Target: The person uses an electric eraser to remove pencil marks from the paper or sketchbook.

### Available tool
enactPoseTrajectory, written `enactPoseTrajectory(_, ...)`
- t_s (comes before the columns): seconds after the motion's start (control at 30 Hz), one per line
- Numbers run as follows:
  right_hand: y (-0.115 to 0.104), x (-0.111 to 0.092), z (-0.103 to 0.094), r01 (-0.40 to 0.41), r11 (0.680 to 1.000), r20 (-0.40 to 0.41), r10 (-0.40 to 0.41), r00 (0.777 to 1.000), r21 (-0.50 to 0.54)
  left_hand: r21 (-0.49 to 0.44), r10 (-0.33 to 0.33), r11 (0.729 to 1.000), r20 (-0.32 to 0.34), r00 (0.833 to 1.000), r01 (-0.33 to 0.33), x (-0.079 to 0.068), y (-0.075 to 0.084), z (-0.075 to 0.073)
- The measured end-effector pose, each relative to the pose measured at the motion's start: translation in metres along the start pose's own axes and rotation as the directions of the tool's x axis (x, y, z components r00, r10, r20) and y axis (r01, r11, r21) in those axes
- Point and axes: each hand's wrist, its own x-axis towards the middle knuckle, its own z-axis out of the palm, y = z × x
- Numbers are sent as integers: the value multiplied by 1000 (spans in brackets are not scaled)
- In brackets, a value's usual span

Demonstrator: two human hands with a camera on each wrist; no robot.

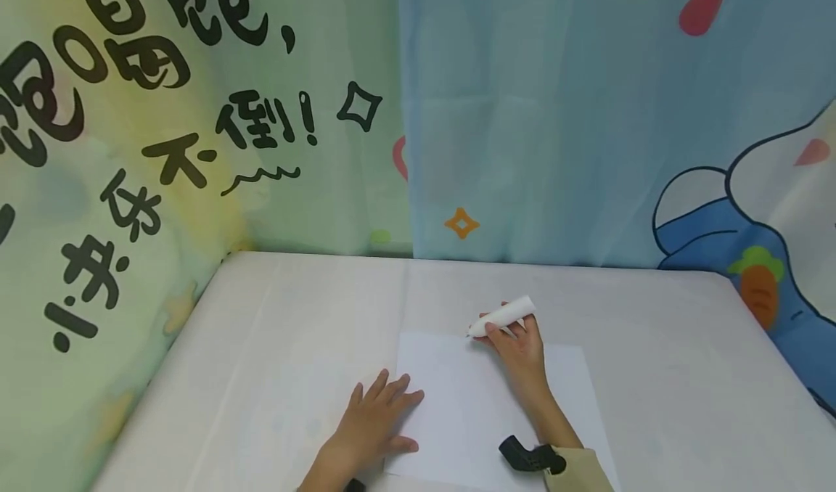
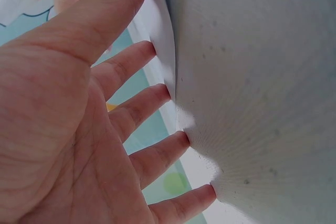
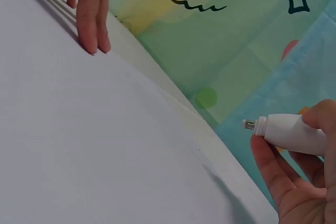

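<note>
My right hand (image 1: pixel 520 350) holds a thick white pen-shaped tool (image 1: pixel 501 316) above the far edge of a white sheet of paper (image 1: pixel 457 419). In the right wrist view the tool (image 3: pixel 294 132) shows a narrow neck and a small metal tip. Thumb and fingers grip its body, and the tip is off the sheet. My left hand (image 1: pixel 376 419) has its fingers spread at the sheet's left edge. In the left wrist view the fingertips (image 2: pixel 181 139) of this hand (image 2: pixel 68 124) touch the white surface, the thumb lying by the paper's edge.
The sheet lies on a white-covered table (image 1: pixel 294 347). Behind it hang a green printed curtain (image 1: pixel 326 202) with black lettering and a blue curtain (image 1: pixel 555 151) with cartoon figures. A black strap piece (image 1: pixel 530 454) sits at the right wrist, beside a beige sleeve (image 1: pixel 578 470).
</note>
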Motion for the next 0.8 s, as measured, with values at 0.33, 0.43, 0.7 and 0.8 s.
enactPoseTrajectory(0.33,1,6,19,-128,989,-37,125,991,-72,13,-13,1000,6,1000,13,1,-2,0)
enactPoseTrajectory(0.43,7,7,22,-181,981,-43,178,983,-68,11,-22,1000,20,1000,22,0,-2,3)
enactPoseTrajectory(0.7,12,5,25,-180,937,-42,175,984,-299,-10,-17,1000,33,999,17,-1,-4,3)
enactPoseTrajectory(0.8,13,6,26,-86,910,-21,84,996,-405,-19,-17,1000,31,999,18,0,-7,-1)
